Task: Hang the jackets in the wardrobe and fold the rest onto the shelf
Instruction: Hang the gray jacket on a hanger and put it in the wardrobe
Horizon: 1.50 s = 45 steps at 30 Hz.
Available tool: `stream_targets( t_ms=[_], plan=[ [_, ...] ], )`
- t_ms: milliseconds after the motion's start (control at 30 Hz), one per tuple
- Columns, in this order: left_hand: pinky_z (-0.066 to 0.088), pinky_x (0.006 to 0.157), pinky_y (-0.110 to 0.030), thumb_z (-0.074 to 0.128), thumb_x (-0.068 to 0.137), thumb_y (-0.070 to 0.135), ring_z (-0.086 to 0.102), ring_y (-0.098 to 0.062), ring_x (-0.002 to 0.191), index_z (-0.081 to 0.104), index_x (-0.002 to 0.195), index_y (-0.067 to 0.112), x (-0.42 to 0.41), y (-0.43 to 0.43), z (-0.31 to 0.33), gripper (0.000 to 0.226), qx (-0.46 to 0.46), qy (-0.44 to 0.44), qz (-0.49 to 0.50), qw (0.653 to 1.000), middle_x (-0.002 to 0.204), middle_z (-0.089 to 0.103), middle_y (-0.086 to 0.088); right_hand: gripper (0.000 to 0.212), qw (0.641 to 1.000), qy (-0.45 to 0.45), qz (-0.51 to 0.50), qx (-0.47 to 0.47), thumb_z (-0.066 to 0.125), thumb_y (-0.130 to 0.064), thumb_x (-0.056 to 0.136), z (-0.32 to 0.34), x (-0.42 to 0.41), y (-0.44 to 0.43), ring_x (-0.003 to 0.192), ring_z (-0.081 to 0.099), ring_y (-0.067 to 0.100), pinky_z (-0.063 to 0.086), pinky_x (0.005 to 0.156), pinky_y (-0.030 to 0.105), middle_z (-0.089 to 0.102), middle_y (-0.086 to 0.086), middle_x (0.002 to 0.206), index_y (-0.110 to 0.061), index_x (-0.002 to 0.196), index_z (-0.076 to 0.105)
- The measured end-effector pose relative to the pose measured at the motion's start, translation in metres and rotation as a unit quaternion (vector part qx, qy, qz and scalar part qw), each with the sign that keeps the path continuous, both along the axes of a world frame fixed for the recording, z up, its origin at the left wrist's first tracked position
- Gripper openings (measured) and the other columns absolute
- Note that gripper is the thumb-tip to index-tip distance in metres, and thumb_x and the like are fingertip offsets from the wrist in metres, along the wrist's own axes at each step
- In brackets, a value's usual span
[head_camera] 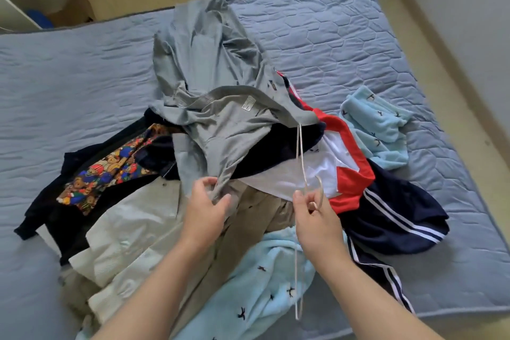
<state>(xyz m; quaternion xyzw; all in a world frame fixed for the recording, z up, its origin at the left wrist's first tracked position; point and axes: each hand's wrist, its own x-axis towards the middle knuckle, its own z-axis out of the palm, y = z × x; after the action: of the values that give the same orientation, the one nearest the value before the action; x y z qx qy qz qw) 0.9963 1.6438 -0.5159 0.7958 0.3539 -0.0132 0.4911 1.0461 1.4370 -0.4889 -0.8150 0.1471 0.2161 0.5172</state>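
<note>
Grey jacket (pixel 220 124) tops the bed (pixel 69 77) pile. Your left hand (pixel 205 210) fingers pinch its near edge, maybe a sleeve. Right hand (pixel 314 218) fingers pinch the hanger (pixel 303 171) neck.

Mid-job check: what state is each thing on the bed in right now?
grey jacket: unfolded atop the pile, not hung.
hanger: one end tucked at the grey jacket's edge.
left hand: pinching the grey jacket.
right hand: gripping the hanger.
bear-print garment: crumpled, unfolded.
navy striped trousers: heaped, unfolded.
light blue fleece: loose, unfolded.
</note>
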Motion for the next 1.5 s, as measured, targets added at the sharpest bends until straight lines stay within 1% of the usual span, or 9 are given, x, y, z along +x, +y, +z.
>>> stream_targets(
  t_ms=[100,267,467,800,933,1200,1300,1400,1500],
  plan=[
    [0.048,0.071,-0.010,0.073,0.087,0.015,0.065,0.012,0.084,0.067,0.098,0.041,-0.026,-0.044,0.059,0.029,-0.089,0.004,-0.037,0.995,0.093,0.070,0.033,0.035,0.998,0.062,0.025,-0.016,0.050,-0.050,0.099,0.029,-0.010,-0.002,0.080,0.057,0.023,0.043,0.074,0.039,0.058,-0.001,0.080,-0.019,0.086,0.045],
    [0.046,0.057,-0.021,0.070,0.067,0.017,0.060,-0.010,0.058,0.080,0.081,0.024,-0.068,-0.111,0.112,0.019,-0.305,0.096,-0.080,0.944,0.070,0.073,-0.004,0.037,0.990,0.142,0.016,0.011,0.055,-0.053,0.096,0.053,-0.025,-0.004,0.081,0.055,0.017,0.046,0.081,0.037,0.055,-0.003,0.087,-0.017,0.096,0.047],
    [0.026,0.049,-0.023,0.066,0.061,0.012,0.036,-0.012,0.048,0.071,0.065,0.019,-0.121,-0.183,0.146,0.010,-0.319,0.184,-0.162,0.916,0.053,0.048,0.000,0.033,0.976,0.178,-0.108,0.068,0.067,0.005,0.081,0.080,-0.045,-0.068,0.081,0.054,0.023,0.047,0.072,0.037,0.055,0.013,0.086,-0.019,0.086,0.043],
    [0.041,0.060,-0.016,0.069,0.069,0.006,0.052,-0.005,0.060,0.069,0.065,0.024,-0.154,-0.299,0.231,0.019,-0.335,0.246,-0.473,0.777,0.064,0.061,0.006,0.040,0.983,0.172,-0.008,0.059,0.074,-0.003,0.080,0.164,-0.090,-0.176,0.080,0.054,0.022,0.050,0.075,0.038,0.056,0.011,0.092,-0.022,0.091,0.041],
    [0.046,0.087,-0.024,0.073,0.080,0.018,0.060,-0.005,0.089,0.073,0.102,0.037,-0.180,-0.326,0.248,0.030,-0.249,0.305,-0.562,0.728,0.097,0.067,0.011,0.042,0.989,0.118,0.061,0.069,0.062,0.009,0.078,0.205,-0.120,-0.225,0.068,0.046,0.020,0.044,0.061,0.029,0.044,0.007,0.081,-0.022,0.084,0.034],
    [0.062,0.081,-0.045,0.053,0.090,0.011,0.070,-0.030,0.080,0.074,0.094,0.004,-0.139,-0.291,0.256,0.022,0.120,0.209,-0.212,0.947,0.097,0.074,-0.020,0.034,0.986,-0.058,0.152,0.034,0.046,0.014,0.082,0.293,-0.177,-0.312,0.061,0.029,0.012,0.030,0.048,0.016,0.033,-0.003,0.074,-0.018,0.082,0.037],
    [0.054,0.097,-0.047,0.053,0.096,0.047,0.067,-0.031,0.102,0.068,0.114,0.011,-0.131,-0.324,0.266,0.042,-0.048,0.114,-0.103,0.987,0.115,0.071,-0.013,0.026,0.975,-0.115,0.182,-0.048,0.052,0.001,0.086,0.316,-0.194,-0.344,0.063,0.039,0.002,0.038,0.056,0.018,0.041,-0.009,0.078,-0.023,0.092,0.044],
    [0.041,0.112,-0.052,0.064,0.080,0.073,0.058,-0.028,0.126,0.051,0.142,0.025,-0.141,-0.372,0.275,0.079,-0.255,0.153,-0.128,0.946,0.135,0.062,-0.002,0.031,0.976,-0.149,0.155,-0.022,0.049,0.007,0.077,0.329,-0.214,-0.376,0.056,0.030,0.009,0.031,0.051,0.020,0.034,-0.007,0.070,-0.022,0.081,0.037],
    [0.061,0.079,-0.041,0.077,0.083,0.042,0.074,-0.028,0.086,0.071,0.116,0.009,-0.154,-0.415,0.292,0.047,-0.354,0.125,-0.160,0.913,0.099,0.077,-0.012,0.035,0.981,-0.155,0.116,-0.018,0.047,0.006,0.072,0.334,-0.232,-0.412,0.065,0.025,0.017,0.024,0.057,0.025,0.031,-0.004,0.071,-0.022,0.074,0.027]
  ],
)
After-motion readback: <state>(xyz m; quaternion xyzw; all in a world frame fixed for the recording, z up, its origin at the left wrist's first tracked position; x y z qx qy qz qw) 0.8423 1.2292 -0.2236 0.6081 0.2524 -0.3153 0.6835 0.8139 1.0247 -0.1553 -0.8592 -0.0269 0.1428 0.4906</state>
